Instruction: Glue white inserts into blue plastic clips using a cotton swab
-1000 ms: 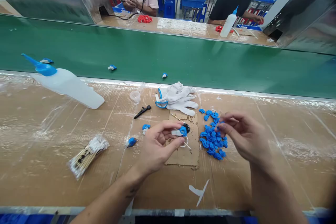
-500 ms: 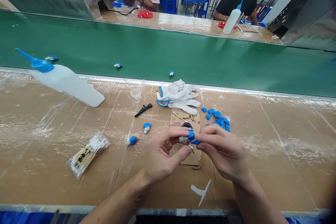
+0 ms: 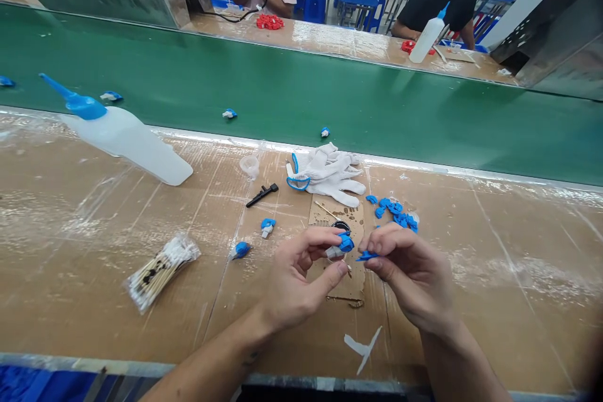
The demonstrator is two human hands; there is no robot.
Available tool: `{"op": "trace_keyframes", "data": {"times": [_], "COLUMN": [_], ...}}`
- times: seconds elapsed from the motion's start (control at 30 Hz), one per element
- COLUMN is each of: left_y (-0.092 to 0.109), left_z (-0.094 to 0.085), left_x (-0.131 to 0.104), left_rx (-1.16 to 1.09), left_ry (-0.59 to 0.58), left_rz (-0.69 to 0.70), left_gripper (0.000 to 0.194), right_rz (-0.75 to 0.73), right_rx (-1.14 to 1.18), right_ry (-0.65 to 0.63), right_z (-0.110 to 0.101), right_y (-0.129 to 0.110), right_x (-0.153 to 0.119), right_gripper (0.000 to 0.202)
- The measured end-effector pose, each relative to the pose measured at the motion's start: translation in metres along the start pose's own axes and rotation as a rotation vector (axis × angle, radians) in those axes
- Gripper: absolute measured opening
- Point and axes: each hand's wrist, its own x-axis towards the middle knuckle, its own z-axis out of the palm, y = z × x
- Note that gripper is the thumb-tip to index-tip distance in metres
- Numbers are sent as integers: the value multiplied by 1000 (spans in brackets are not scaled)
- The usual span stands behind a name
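Note:
My left hand [image 3: 296,276] pinches a small white and blue plastic part [image 3: 340,246] between thumb and fingers, just above a brown cardboard scrap [image 3: 340,264]. My right hand [image 3: 409,270] holds a small flat blue clip [image 3: 366,256] at its fingertips, a short gap to the right of that part. Behind my right hand lies a pile of blue clips [image 3: 396,213], partly hidden by the hand. A small black dish [image 3: 340,226] sits on the cardboard beyond my fingers.
A white squeeze bottle with a blue nozzle [image 3: 122,138] lies at left. White gloves [image 3: 327,173], a black pin [image 3: 262,195], two finished parts [image 3: 254,239] and bagged cotton swabs [image 3: 160,270] lie about. Small parts ride the green conveyor [image 3: 424,119]. Two people work across it.
My right hand left the blue pile with one clip and came to the part in my left hand, then drew slightly apart. The parts on the belt drifted right.

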Motion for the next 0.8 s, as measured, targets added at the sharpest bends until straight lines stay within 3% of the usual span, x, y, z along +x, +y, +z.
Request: {"op": "trace_keyframes", "data": {"times": [0.2, 0.4, 0.6, 0.8], "left_y": [-1, 1, 2, 1], "left_z": [1, 3, 10, 14], "left_x": [-2, -2, 0, -3], "left_rx": [10, -63, -149, -158], "left_ry": [2, 43, 48, 109], "left_rz": [-7, -54, -63, -44], "left_gripper": [32, 18, 22, 28], "right_rz": [63, 67, 134, 141], "right_rx": [89, 116, 199, 230], "right_ry": [76, 15, 192, 242], "right_z": [4, 6, 24, 36], "right_y": [-1, -3, 1, 0], "right_x": [-2, -1, -5, -6], "right_gripper": [12, 13, 10, 12]}}
